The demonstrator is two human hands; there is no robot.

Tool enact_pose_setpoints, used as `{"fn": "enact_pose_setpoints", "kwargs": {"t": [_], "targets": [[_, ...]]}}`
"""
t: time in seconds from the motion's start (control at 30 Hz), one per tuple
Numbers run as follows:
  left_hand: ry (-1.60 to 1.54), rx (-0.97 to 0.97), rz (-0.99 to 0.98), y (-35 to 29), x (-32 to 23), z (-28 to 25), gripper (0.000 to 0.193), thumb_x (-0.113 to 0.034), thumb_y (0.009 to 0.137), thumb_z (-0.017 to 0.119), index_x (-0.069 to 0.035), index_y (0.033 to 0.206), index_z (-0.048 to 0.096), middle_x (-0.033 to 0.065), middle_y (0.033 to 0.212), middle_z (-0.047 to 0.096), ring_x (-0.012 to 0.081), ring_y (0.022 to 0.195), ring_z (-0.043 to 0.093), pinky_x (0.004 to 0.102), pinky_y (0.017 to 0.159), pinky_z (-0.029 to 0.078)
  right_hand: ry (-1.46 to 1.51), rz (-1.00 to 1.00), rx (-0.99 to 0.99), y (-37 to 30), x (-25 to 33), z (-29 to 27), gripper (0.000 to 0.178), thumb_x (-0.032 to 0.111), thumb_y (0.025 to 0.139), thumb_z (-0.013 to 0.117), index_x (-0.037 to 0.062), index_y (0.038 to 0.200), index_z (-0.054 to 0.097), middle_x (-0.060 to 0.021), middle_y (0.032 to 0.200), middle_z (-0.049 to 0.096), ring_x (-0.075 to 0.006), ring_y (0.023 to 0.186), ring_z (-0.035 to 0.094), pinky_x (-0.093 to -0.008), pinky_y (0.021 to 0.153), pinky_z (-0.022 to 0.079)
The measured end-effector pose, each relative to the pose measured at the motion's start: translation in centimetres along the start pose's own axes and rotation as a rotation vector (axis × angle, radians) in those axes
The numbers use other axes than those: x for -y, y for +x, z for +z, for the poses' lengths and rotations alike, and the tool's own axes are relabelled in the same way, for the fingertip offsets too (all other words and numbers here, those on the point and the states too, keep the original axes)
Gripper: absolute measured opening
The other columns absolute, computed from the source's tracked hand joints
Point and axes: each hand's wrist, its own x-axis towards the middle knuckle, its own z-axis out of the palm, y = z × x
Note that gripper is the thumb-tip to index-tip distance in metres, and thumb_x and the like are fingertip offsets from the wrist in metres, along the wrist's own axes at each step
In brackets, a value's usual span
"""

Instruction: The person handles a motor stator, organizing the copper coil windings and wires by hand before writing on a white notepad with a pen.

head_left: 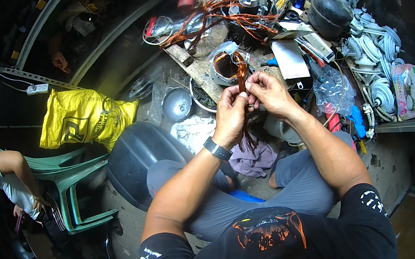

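My left hand (232, 110) is closed around a bundle of thin copper-brown wires (242, 85). The bundle runs up to a motor stator (219, 74) with copper windings and a scrap of clear plastic on its rim. Below my hands the loose wire ends hang down. My right hand (269, 93) pinches at the same bundle beside the left thumb; its fingertips partly hide what they grip. The stator rests at the edge of a worn wooden board (195, 74).
Orange wire bundles (252, 25), a notepad (290, 59) and a black dome (329, 13) crowd the bench. Fan motor parts (376, 44) pile up at right. A metal bowl (177, 104), cloths (252, 157) and a yellow sack (84, 116) lie around. A person (22, 178) is near a green chair (73, 197).
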Motion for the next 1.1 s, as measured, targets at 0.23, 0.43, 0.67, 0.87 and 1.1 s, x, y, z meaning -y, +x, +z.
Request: {"fn": "enact_pose_setpoints", "kwargs": {"t": [0.23,0.43,0.67,0.87,1.1], "targets": [[0.064,-0.018,-0.036,0.1,-0.2,-0.6,0.022,-0.010,0.102,0.052,0.004,0.119,0.049,0.0112,0.104,0.064,0.0153,0.090,0.065,0.0298,0.082,0.057,0.012,-0.043,0.024,0.2,-0.5,-0.6,0.011,0.010,0.100,0.054,-0.0002,0.103,0.049,-0.0089,0.083,0.061,-0.0141,0.070,0.064,-0.0283,0.061,0.058],[-0.192,-0.006,-0.081,0.4,-1.2,-0.9,0.021,-0.010,0.103,0.049,0.004,0.118,0.049,0.0137,0.104,0.064,0.0188,0.089,0.068,0.0330,0.080,0.061,0.032,-0.090,0.001,-0.1,0.4,-0.3,0.010,0.007,0.099,0.054,-0.0018,0.101,0.048,-0.0131,0.092,0.061,-0.0169,0.075,0.066,-0.0311,0.061,0.060],[-0.161,0.032,-0.081,0.4,-1.5,-0.8,0.022,-0.012,0.103,0.052,0.003,0.119,0.051,0.0127,0.105,0.065,0.0193,0.088,0.068,0.0314,0.079,0.059,0.090,-0.110,-0.017,-0.3,1.0,-0.1,0.011,0.005,0.098,0.056,-0.0007,0.106,0.052,-0.0103,0.095,0.063,-0.0122,0.072,0.064,-0.0249,0.061,0.056],[-0.040,-0.013,0.020,0.4,-0.9,-0.3,0.020,-0.011,0.103,0.051,0.003,0.117,0.051,0.0099,0.098,0.064,0.0156,0.084,0.067,0.0280,0.075,0.059,0.030,-0.080,-0.030,-0.3,1.0,0.3,0.015,0.009,0.096,0.063,0.0003,0.108,0.060,-0.0043,0.088,0.064,-0.0070,0.071,0.061,-0.0221,0.061,0.053],[0.077,0.010,-0.007,0.7,-0.7,-0.8,0.021,-0.013,0.102,0.053,0.002,0.117,0.052,0.0096,0.108,0.062,0.0149,0.094,0.065,0.0323,0.083,0.060,-0.170,-0.130,-0.090,0.0,0.3,0.1,0.012,0.015,0.096,0.064,0.0033,0.098,0.062,-0.0024,0.082,0.066,-0.0083,0.071,0.063,-0.0242,0.062,0.053]]}}
